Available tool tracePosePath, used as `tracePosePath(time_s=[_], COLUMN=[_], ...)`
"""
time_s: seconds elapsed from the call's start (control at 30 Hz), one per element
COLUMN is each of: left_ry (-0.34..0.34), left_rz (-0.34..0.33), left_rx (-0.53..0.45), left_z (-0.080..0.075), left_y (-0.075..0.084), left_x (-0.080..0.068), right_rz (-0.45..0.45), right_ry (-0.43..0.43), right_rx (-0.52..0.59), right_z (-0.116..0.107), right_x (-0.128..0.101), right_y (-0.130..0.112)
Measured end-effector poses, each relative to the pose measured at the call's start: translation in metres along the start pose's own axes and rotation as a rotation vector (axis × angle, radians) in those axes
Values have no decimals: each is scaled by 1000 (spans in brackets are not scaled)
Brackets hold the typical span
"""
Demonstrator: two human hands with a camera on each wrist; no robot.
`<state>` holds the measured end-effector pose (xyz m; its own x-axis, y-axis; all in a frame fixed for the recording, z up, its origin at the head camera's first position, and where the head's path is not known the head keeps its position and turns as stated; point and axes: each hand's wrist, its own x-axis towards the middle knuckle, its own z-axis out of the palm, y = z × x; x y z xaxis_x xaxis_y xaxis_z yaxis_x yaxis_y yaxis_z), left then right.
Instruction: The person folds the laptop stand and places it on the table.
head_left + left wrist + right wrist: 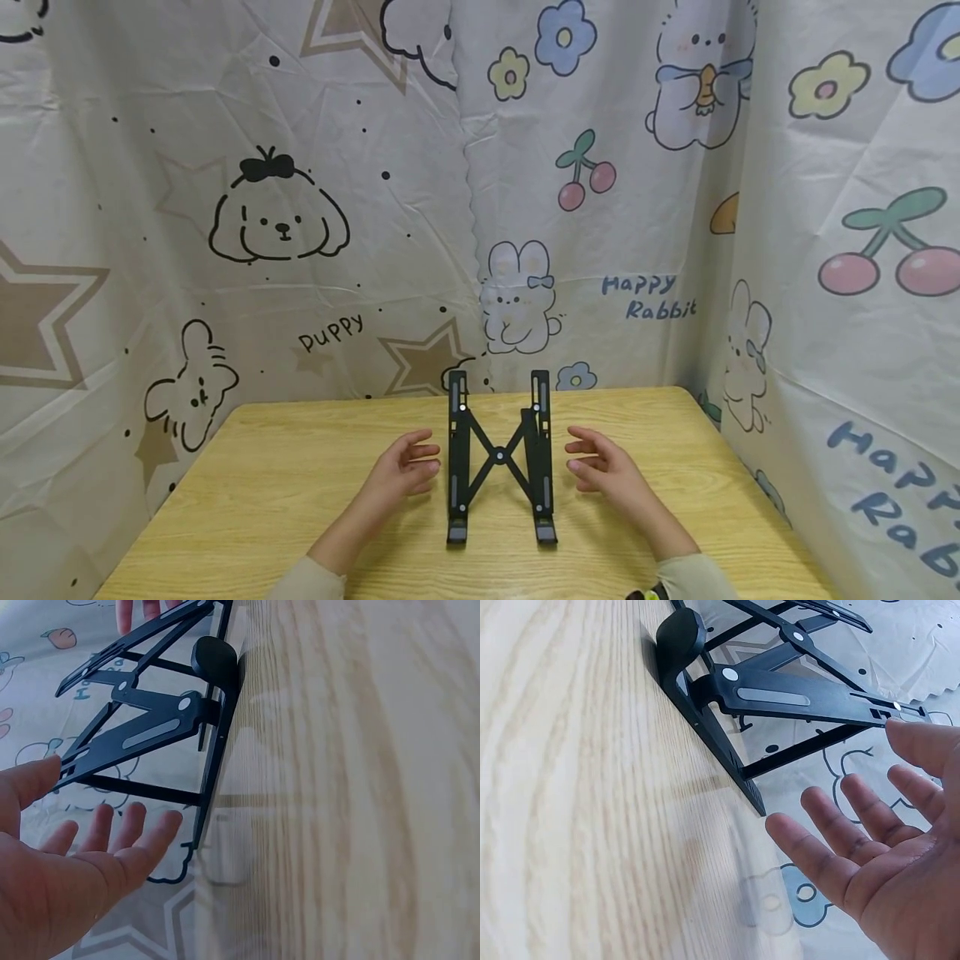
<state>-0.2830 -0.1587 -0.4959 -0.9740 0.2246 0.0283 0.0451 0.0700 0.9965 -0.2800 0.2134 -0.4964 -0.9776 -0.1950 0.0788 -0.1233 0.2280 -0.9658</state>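
A black folding stand (501, 457) sits unfolded on the wooden worktop (285, 492), near its centre and closer to the far edge than to the near one. The stand consists of two parallel rails joined by an X-shaped cross brace; the rails rise toward 12 o'clock and end in small lips at 6 o'clock. The left hand (405, 468) lies at 9 o'clock of the stand, just beside the left rail, palm turned toward it, fingers straight and slightly spread, holding nothing. The left wrist view shows the fingers (124, 840) near the rail of the stand (150, 735) with a gap between them. The right hand (600, 467) lies at 3 o'clock of the stand, just beside the right rail, palm also facing inward, fingers relaxed and spread, holding nothing. In the right wrist view the fingers (832, 829) are near the stand (795, 694), and the fingertip nearest the rail appears level with its end; contact cannot be confirmed. A printed cloth (337, 208) with cartoon puppies, rabbits, cherries and stars hangs behind the worktop at 12 o'clock and along 3 o'clock.
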Motion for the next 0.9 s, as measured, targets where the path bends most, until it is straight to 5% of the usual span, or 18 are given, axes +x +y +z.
tracePosePath(time_s=[0.2, 0.9], left_ry=[2, -7], left_rz=[-24, -11], left_rx=[-75, -70], left_z=[3, 13], left_y=[-3, -12], left_x=[5, 15], right_rz=[-12, 37], right_ry=[-49, -73], right_rx=[27, 135], right_z=[3, 18], right_x=[3, 18], right_y=[4, 18])
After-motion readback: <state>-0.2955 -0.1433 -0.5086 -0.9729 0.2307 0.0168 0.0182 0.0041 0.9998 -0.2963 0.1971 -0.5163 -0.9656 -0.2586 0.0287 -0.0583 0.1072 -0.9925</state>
